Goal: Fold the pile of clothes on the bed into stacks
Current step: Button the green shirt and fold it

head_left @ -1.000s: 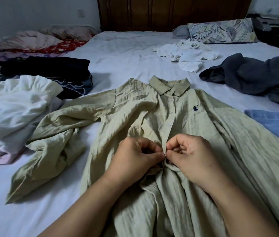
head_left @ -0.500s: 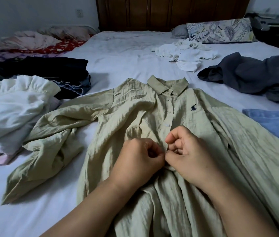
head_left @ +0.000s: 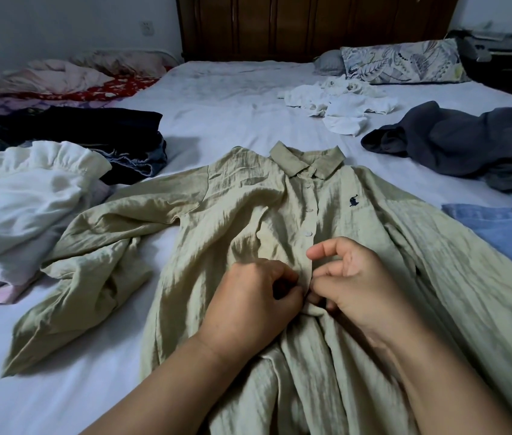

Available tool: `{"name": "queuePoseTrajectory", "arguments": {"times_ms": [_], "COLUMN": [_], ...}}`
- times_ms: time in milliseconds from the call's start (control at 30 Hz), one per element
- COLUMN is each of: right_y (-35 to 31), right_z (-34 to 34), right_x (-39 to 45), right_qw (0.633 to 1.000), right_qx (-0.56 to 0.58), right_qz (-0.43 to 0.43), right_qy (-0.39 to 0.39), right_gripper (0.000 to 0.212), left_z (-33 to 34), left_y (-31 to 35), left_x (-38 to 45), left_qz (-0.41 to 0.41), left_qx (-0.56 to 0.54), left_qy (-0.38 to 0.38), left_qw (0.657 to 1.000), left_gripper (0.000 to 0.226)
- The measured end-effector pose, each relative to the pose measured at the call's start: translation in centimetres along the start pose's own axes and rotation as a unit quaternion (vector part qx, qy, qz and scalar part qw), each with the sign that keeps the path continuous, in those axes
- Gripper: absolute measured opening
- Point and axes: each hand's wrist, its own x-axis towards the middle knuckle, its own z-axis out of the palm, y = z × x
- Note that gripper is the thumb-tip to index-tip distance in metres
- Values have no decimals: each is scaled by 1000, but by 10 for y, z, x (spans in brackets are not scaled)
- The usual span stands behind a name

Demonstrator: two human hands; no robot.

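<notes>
Both hands, the left hand [head_left: 250, 298] and right hand [head_left: 353, 284], are pinching the placket of the green shirt [head_left: 239, 208] lying flat on the bed [head_left: 217, 114], seemingly buttoning it before folding the sleeves inward.

Shirt [head_left: 279, 215] laid flat on the bed [head_left: 217, 114], clothes all around.
A ruffled garment [head_left: 29, 196] and folded stack [head_left: 91, 133] are placed left; a sweater [head_left: 468, 146] and jeans [head_left: 505, 227] right; a pillow [head_left: 402, 61] behind.

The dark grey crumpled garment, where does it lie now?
In the head view the dark grey crumpled garment lies on the bed's right side, behind the light blue denim piece.
</notes>
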Motion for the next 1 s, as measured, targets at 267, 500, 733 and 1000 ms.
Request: {"name": "queuePoseTrajectory", "arguments": {"times_ms": [267,500,733,1000], "right_y": [1,5,2,5], "right_z": [3,6,4,2], "right_x": [1,3,2,3], "right_qw": [998,999,997,992], "right_qx": [55,51,58,-83], "right_qz": [5,-7,-45,-93], "right_qy": [-11,17,-1,5], "right_gripper": [40,43,42,41], "left_z": [-4,-3,-7,-9], "left_y": [-3,-4,-3,1], "left_x": [1,2,3,8], "left_qz": [36,-128,-191,-242], "left_qx": [-9,-147,-265,-309], "left_qy": [-40,-8,-45,-51], "left_qw": [998,981,944,918], "left_gripper": [25,15,15,14]}}
